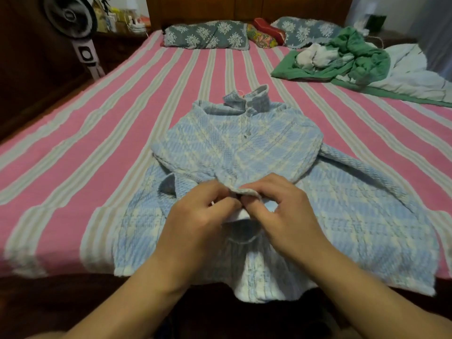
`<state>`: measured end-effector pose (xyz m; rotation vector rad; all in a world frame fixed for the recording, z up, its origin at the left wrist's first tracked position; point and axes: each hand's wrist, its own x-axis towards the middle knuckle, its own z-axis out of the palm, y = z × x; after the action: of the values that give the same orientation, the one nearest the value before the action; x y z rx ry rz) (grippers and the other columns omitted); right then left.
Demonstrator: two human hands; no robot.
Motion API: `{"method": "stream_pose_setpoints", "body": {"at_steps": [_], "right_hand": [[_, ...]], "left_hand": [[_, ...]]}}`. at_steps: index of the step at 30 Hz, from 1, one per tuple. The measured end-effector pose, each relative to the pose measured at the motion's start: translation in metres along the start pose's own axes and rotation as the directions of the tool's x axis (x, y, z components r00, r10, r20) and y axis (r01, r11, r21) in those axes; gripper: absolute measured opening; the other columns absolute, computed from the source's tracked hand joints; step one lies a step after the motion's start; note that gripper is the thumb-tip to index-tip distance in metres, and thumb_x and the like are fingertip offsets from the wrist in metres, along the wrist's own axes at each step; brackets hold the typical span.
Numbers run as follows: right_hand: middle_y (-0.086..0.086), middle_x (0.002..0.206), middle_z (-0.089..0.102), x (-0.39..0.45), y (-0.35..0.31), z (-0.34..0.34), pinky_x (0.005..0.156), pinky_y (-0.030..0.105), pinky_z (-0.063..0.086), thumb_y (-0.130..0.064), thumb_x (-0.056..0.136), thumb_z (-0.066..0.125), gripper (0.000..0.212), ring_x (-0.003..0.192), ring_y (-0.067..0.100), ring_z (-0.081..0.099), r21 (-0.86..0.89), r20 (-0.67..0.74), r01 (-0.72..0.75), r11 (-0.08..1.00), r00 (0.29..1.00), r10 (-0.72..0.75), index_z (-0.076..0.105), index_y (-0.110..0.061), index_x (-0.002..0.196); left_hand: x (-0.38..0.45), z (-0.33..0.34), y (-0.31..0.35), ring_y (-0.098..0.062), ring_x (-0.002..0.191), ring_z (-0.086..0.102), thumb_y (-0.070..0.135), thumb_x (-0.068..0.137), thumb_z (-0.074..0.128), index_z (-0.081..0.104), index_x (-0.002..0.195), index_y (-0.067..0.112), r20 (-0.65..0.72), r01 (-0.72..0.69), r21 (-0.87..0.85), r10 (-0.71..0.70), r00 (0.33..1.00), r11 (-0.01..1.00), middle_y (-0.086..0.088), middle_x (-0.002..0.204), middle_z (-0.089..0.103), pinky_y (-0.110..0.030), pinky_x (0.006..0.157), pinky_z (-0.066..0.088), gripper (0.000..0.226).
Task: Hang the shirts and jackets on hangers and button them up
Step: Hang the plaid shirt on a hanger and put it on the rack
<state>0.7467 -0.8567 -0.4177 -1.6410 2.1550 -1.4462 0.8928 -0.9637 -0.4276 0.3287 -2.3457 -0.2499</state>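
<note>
Both forearms reach in, left hand and right hand pinching the front edges of the blue plaid shirt together on the bed.

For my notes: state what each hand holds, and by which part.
Both the left hand and the right hand pinch the blue plaid shirt at its front opening edge, mid-front.

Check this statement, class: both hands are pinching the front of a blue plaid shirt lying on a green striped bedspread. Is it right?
Not quite. In the head view both the left hand and right hand pinch the blue plaid shirt, but the bedspread is pink striped, not green.
</note>
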Motion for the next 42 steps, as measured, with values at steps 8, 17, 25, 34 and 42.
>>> {"method": "stream_pose_setpoints", "body": {"at_steps": [8, 17, 25, 34, 42], "right_hand": [[0.031, 0.090, 0.065, 0.007, 0.007, -0.016, 0.080, 0.056, 0.050, -0.027, 0.096, 0.068, 0.026, 0.075, 0.036, 0.059, 0.307, 0.359, -0.488, 0.817, 0.854, 0.375, 0.074, -0.005, 0.084], [0.015, 0.072, 0.062, 0.001, 0.005, -0.012, 0.065, 0.041, 0.043, -0.029, 0.098, 0.065, 0.024, 0.065, 0.018, 0.050, 0.276, 0.325, -0.435, 0.857, 0.881, 0.342, 0.074, -0.010, 0.086], [-0.005, 0.066, 0.054, 0.001, 0.001, -0.016, 0.057, 0.025, 0.038, -0.021, 0.096, 0.067, 0.025, 0.058, 0.011, 0.045, 0.285, 0.326, -0.401, 0.871, 0.895, 0.305, 0.072, -0.010, 0.074], [-0.008, 0.097, 0.067, -0.001, 0.003, -0.019, 0.082, 0.026, 0.050, -0.024, 0.089, 0.074, 0.003, 0.093, 0.010, 0.066, 0.214, 0.379, -0.269, 0.939, 0.909, 0.174, 0.076, -0.026, 0.089], [-0.004, 0.088, 0.057, 0.001, 0.015, -0.006, 0.070, 0.033, 0.053, -0.004, 0.078, 0.079, 0.018, 0.080, 0.013, 0.058, -0.133, 0.193, 0.244, 0.961, 0.957, -0.216, 0.065, -0.010, 0.087]], "left_hand": [[-0.004, -0.003, -0.003, -0.030, 0.058, 0.048, -0.003, 0.084, 0.071, 0.066, 0.076, -0.001, -0.090, -0.021, -0.012, 0.019, 0.996, 1.000, -0.011, 0.072, 0.051, -0.044, 0.046, 0.040, 0.009], [-0.005, -0.001, -0.003, -0.026, 0.058, 0.043, -0.002, 0.081, 0.069, 0.064, 0.072, 0.001, -0.025, -0.010, 0.010, 0.010, 1.000, 1.000, -0.007, 0.069, 0.047, -0.042, 0.044, 0.037, 0.010], [-0.001, -0.002, -0.002, -0.027, 0.058, 0.042, -0.007, 0.078, 0.070, 0.063, 0.072, 0.001, -0.021, 0.030, -0.009, -0.030, 0.999, 1.000, -0.008, 0.070, 0.046, -0.043, 0.044, 0.037, 0.012], [0.000, -0.004, -0.003, -0.021, 0.061, 0.048, -0.004, 0.070, 0.078, 0.064, 0.078, 0.009, 0.001, 0.137, -0.105, -0.137, 0.991, 0.985, 0.002, 0.075, 0.053, -0.040, 0.049, 0.040, 0.021], [0.010, -0.010, -0.001, -0.017, 0.066, 0.055, -0.002, 0.066, 0.081, 0.065, 0.080, 0.013, 0.079, 0.098, -0.142, -0.088, 0.993, 0.985, 0.004, 0.073, 0.059, -0.042, 0.056, 0.046, 0.026]]}}
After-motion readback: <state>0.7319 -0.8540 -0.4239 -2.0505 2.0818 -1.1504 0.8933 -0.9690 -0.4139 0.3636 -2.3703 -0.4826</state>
